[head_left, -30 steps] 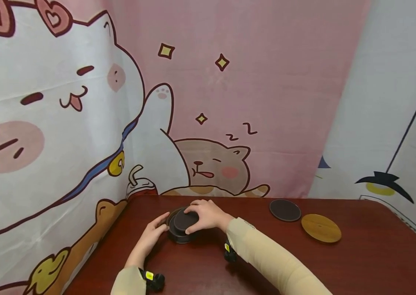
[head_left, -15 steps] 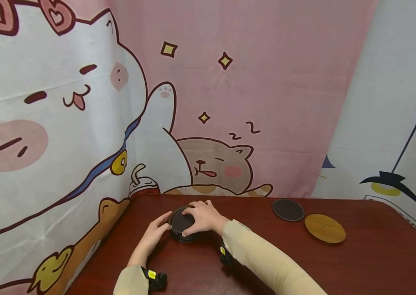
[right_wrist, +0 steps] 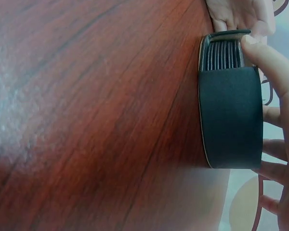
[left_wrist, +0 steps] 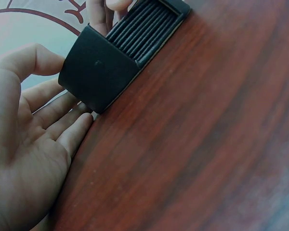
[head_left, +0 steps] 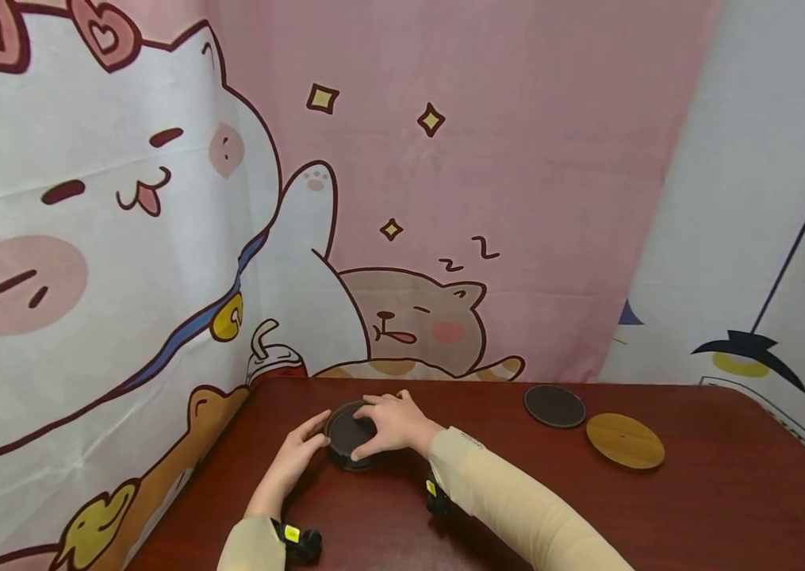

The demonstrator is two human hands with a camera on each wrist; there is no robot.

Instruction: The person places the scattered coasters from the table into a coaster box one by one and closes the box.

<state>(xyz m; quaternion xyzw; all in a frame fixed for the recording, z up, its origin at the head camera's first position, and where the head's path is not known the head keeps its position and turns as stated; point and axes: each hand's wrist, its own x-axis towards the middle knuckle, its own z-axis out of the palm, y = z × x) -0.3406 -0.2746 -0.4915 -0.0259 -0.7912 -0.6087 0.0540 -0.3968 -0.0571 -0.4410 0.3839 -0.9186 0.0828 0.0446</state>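
Note:
A black round coaster holder [head_left: 345, 456] stands on the dark red table near the back left corner, with a stack of dark coasters [left_wrist: 144, 29] in it. My right hand [head_left: 386, 424] lies over the top coaster [head_left: 346, 431]. Its thumb [right_wrist: 274, 72] presses that coaster's rim and its fingers curl down the holder's far side. My left hand [head_left: 305, 446] is beside the holder [left_wrist: 98, 72] with straight fingers, the fingertips touching its wall. The holder [right_wrist: 229, 118] sits flat on the wood.
A loose dark coaster [head_left: 554, 406] and a round wooden one [head_left: 625, 441] lie on the table [head_left: 659, 515] to the right, near the back. A cartoon-printed cloth backdrop [head_left: 445, 198] hangs close behind and to the left of the table.
The top coaster was tilted above the stack a second ago. The right hand has lowered it flat onto the stack. The left hand stayed against the holder.

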